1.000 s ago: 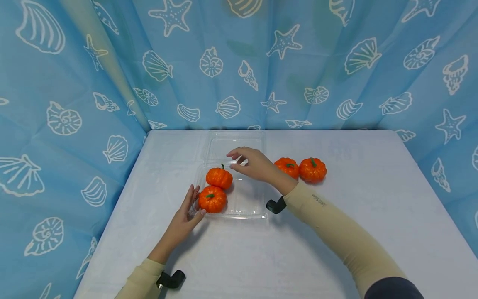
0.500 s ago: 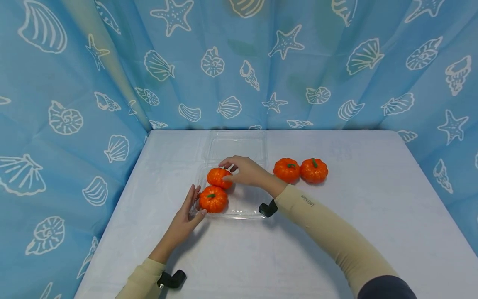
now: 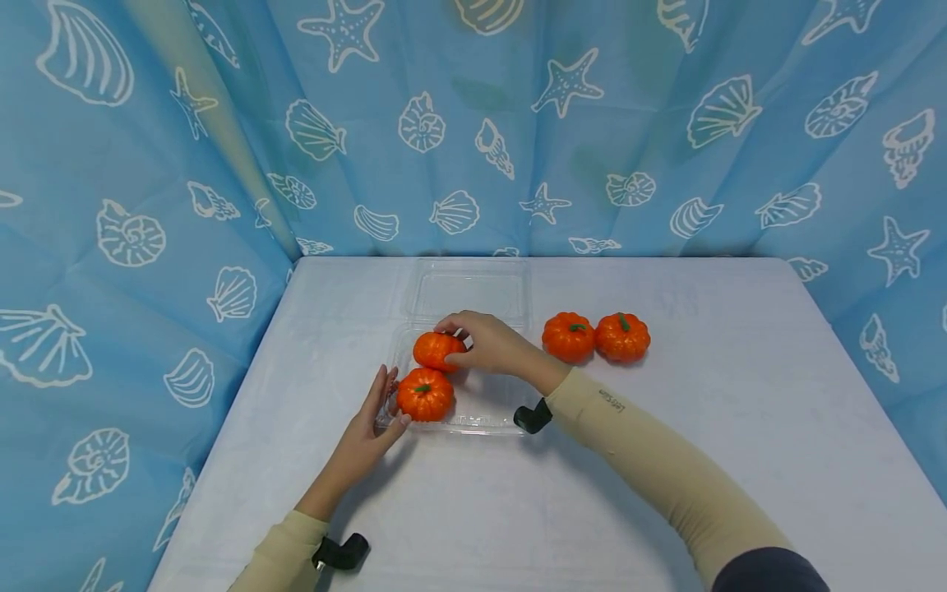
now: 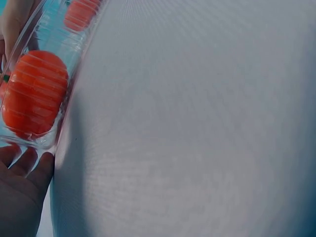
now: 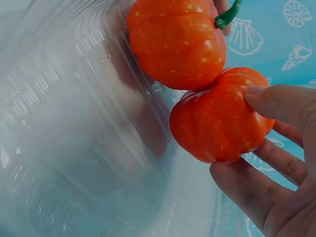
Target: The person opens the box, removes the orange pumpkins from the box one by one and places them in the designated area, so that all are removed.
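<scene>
Inside a clear plastic clamshell container on a white-covered desk, a person's right hand is pinching a glossy orange ribbed pumpkin between thumb and fingers. A green-stemmed orange pumpkin is sitting in front, touching it. The left hand, fingers extended, is resting against the container's left side. Two more orange pumpkins are standing to the right.

On the table stands the container, its lid behind it. At left inside are the front pumpkin and, just behind, the rear pumpkin (these two are touching). The left hand is at the container's left side, the right hand on the rear pumpkin. To the right, two other pumpkins stand side by side. Behind hangs the curtain.
</scene>
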`<state>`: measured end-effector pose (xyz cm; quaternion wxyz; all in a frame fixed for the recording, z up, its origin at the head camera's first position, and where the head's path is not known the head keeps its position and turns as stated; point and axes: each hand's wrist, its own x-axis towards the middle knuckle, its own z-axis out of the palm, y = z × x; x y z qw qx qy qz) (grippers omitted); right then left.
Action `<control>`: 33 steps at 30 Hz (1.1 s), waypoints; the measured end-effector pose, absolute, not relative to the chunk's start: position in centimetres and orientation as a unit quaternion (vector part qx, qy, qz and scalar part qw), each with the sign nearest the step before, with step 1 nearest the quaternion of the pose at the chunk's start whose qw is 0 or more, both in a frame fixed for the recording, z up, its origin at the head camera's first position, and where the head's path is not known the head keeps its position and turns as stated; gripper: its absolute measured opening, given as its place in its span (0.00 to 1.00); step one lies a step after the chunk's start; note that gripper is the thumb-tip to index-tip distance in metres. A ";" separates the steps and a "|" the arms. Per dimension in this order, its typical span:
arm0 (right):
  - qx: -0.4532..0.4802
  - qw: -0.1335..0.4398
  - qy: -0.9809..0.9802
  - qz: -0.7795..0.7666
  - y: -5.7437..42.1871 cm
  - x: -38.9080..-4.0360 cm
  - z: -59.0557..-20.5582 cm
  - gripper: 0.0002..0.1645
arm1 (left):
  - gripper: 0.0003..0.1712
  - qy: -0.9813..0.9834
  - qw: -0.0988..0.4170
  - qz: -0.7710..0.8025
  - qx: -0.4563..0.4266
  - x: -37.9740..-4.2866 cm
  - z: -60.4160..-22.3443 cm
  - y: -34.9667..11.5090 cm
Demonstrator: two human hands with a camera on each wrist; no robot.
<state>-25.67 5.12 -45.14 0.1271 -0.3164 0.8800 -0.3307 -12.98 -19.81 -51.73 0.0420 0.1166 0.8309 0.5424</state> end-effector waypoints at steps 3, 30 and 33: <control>-0.318 0.123 0.879 -0.332 5.7 -25.5 -45.0 0.28 | 0.52 0.830 0.038 0.543 0.118 -13.0 -51.8 -19.8; -0.288 0.170 0.884 -0.326 8.1 -24.8 -45.1 0.32 | 0.51 0.844 0.031 0.525 0.107 -12.8 -51.9 -19.6; -0.277 0.169 0.887 -0.327 7.8 -24.8 -45.2 0.32 | 0.51 0.844 0.031 0.524 0.108 -12.8 -51.9 -19.7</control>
